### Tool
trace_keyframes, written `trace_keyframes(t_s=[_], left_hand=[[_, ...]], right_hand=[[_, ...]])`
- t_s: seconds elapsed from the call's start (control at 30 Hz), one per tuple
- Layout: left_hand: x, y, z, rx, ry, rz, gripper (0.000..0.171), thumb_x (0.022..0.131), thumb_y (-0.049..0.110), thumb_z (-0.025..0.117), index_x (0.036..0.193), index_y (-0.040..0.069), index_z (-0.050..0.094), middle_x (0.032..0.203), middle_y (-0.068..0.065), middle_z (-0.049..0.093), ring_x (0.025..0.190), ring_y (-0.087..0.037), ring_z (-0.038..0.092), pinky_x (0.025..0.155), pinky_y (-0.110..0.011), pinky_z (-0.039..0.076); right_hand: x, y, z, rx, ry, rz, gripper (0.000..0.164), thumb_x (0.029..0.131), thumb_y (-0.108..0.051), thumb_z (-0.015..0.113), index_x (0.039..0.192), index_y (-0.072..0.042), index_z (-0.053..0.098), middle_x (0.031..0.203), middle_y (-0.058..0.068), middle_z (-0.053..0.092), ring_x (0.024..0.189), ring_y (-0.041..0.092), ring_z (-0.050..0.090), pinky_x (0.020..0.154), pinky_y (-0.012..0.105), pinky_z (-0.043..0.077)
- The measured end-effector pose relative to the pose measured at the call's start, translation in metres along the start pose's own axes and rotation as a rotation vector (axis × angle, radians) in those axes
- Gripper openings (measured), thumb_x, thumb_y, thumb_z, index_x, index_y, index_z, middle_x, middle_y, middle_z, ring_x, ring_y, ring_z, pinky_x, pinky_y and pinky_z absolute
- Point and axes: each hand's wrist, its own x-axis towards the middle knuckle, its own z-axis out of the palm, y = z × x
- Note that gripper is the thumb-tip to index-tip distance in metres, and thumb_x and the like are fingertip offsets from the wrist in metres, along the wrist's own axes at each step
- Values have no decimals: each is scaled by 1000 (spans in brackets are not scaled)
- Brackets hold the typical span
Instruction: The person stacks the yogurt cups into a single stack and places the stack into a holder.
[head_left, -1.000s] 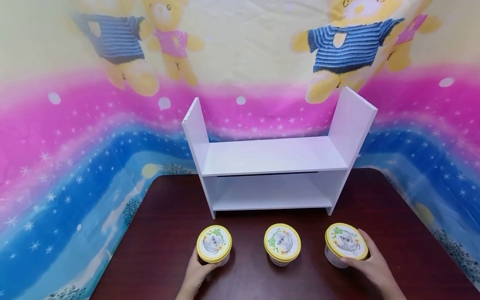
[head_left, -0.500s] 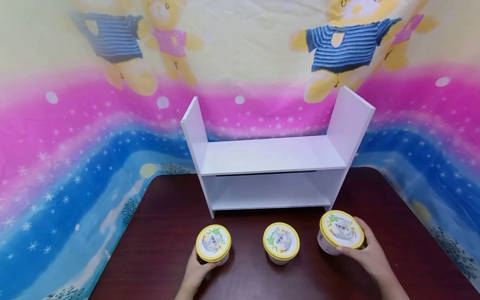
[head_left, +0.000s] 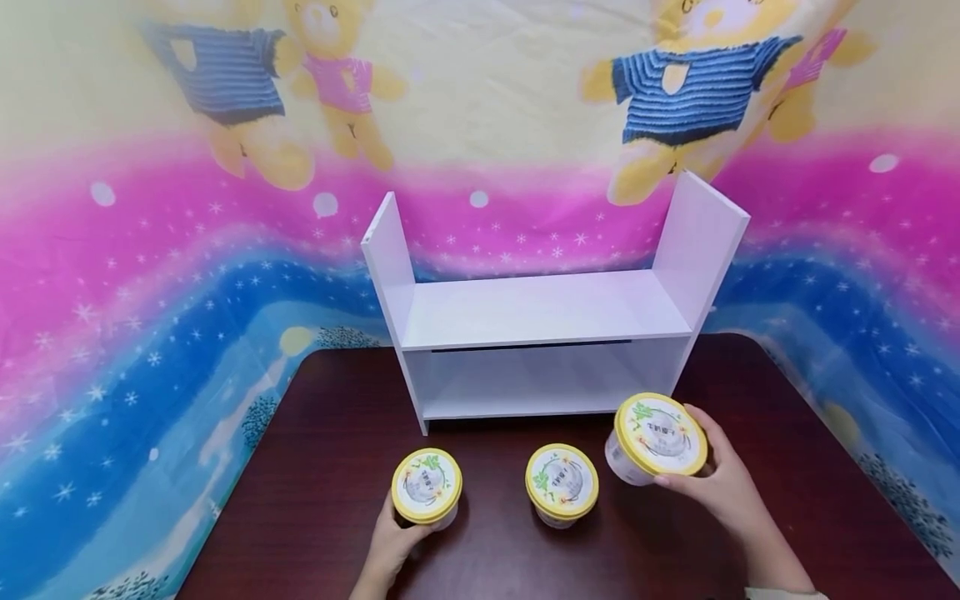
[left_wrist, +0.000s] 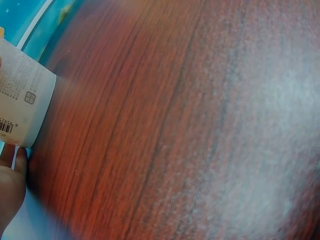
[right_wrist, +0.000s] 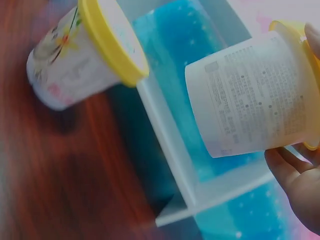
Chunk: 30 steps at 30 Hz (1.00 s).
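Observation:
My right hand (head_left: 723, 483) grips a white tub with a yellow lid (head_left: 662, 437), raised above the table near the shelf's lower right corner. The right wrist view shows printed text on the side of this held tub (right_wrist: 250, 95), with fingers curled at its lid end. Around a second such tub (head_left: 427, 487), standing on the table at the left, my left hand (head_left: 392, 537) has its thumb and fingers curled. Only part of that tub (left_wrist: 22, 95) shows at the left wrist view's edge. A third tub (head_left: 562, 483) stands between them, untouched.
A white two-level shelf (head_left: 547, 308) with tall side panels stands at the back of the dark wooden table (head_left: 330, 467). Behind it hangs a patterned cloth (head_left: 510, 200) with bears and snowflakes, also running along both sides.
My right hand has lifted its tub off the table and carried it forward and left toward the shelf. The left hand and its tub stay in place, as does the middle tub.

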Motion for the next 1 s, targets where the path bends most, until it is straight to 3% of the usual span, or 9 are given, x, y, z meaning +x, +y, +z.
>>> trace_keyframes(t_s=[0.17,0.37,0.67,0.87,1.0], left_hand=[[2,2,-2,9,16,18,90,54,2,78,130,3,30,123,-15,42,111,-23,34,91,-40,24],[1,0,-4,18,35,34,91,53,2,79,130,1,31,123,-17,42,112,-24,32,93,-41,20],[-1,-1,-4,10,26,13,90,53,2,79,129,3,32,122,-14,43,110,-23,34,92,-39,23],[-1,1,-1,-18,-5,22,90,54,3,79,130,3,30,123,-14,42,112,-23,32,93,-40,20],[-1,0,0,-24,1,27,90,54,2,79,129,2,31,122,-14,42,112,-24,32,94,-41,18]], right_hand=[[11,-9,18,88,-70,-40,90,62,8,71,134,-1,17,124,4,31,101,-1,38,73,12,40],[21,-18,46,146,-152,-66,94,59,6,74,135,-2,19,130,19,27,105,1,38,78,13,38],[31,-24,86,143,-306,-50,96,59,-7,78,136,-11,22,130,14,32,109,24,38,80,25,39],[36,-25,106,119,-323,-61,96,55,-12,81,134,-20,27,126,8,38,108,24,39,87,40,32],[39,-31,123,156,-353,-7,96,56,-8,81,135,-15,26,128,8,36,109,24,39,88,43,30]])
